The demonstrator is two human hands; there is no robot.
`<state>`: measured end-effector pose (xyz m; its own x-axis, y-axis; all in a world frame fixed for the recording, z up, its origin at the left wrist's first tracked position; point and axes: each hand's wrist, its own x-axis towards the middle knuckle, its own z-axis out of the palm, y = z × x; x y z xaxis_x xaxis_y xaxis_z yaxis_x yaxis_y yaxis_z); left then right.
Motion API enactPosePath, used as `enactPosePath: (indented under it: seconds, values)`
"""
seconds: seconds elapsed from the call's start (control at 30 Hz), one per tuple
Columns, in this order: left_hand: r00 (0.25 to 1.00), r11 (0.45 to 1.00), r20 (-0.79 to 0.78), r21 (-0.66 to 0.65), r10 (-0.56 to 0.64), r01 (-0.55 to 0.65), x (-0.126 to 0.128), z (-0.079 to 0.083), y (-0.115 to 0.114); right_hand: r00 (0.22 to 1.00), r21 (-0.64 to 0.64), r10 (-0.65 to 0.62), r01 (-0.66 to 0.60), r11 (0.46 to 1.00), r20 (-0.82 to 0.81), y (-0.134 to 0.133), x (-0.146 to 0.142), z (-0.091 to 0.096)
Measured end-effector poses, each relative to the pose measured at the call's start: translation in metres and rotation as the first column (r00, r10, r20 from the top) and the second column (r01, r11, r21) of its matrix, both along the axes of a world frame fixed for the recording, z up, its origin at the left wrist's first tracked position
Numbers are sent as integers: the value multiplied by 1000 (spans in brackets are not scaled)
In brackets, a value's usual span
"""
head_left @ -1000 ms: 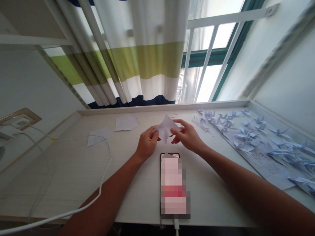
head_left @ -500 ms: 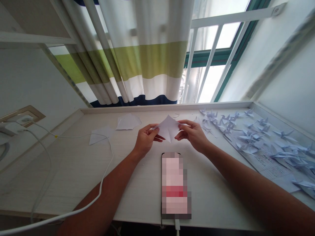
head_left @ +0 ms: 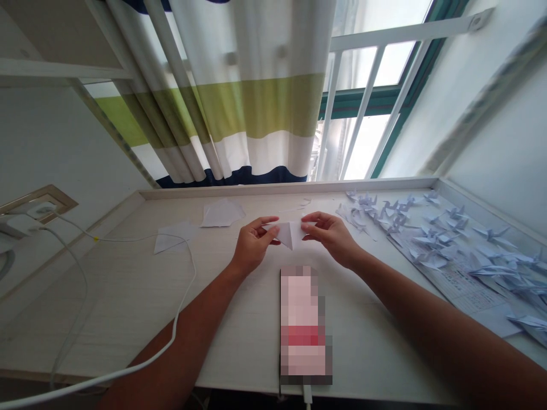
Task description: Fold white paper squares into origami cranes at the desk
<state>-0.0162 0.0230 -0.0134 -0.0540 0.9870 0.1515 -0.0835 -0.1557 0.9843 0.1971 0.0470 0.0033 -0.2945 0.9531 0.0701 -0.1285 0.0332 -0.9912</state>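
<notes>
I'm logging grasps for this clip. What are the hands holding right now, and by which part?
One folded white paper, pinched between thumb and fingers: the left hand at its left end, the right hand at its right end.

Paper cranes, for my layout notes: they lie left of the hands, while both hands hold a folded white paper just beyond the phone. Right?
No: the head view shows the paper cranes lying right of the hands. The left hand and right hand do hold the folded white paper just beyond the phone.
</notes>
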Motion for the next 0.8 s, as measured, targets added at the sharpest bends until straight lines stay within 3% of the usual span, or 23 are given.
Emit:
enactPosePath:
  seconds: [0.27, 0.5, 0.8]
  values:
    - [992, 997, -104, 3, -72, 73, -2, -5, 1, 978, 126, 13, -40, 991, 208, 0, 3, 2]
    - [979, 986, -130, 24, -158, 162, 2, -3, -5, 964, 99, 124, -151, 984, 234, -7, -2, 4]
    - [952, 968, -206, 64, -227, 244, 0, 5, -7, 896, 358, 51, -229, 905, 442, -9, -2, -1]
